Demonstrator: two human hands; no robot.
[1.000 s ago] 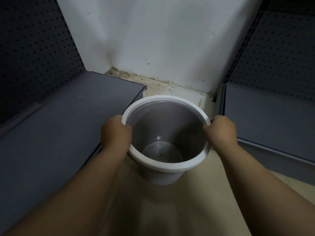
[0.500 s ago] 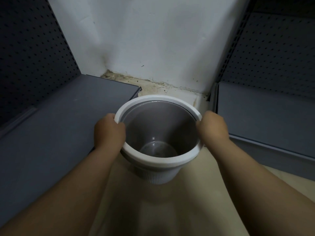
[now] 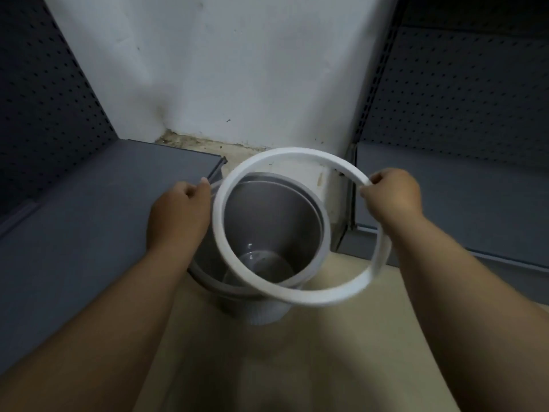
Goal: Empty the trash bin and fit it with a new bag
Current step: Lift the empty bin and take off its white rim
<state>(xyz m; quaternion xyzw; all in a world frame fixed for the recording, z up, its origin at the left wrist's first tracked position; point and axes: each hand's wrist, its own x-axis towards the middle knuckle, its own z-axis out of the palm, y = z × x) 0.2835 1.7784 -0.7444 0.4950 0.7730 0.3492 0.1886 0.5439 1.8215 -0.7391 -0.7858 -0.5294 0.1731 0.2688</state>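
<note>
Lifting white retaining ring (image 3: 234, 257) off empty grey bin (image 3: 267, 221) for rebagging: right hand (image 3: 389, 193) gripping ring, left hand (image 3: 178, 212) closed at bin rim, steadying.

A shop corner, we think.
We see dark pegboard panels (image 3: 44, 114) above bare grey display shelves (image 3: 89, 221) on both sides, meeting a stained white wall (image 3: 222, 69) and beige floor (image 3: 282, 352).

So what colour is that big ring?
White; the ring, lifted off the grey bin, shows best in the head view.
</note>
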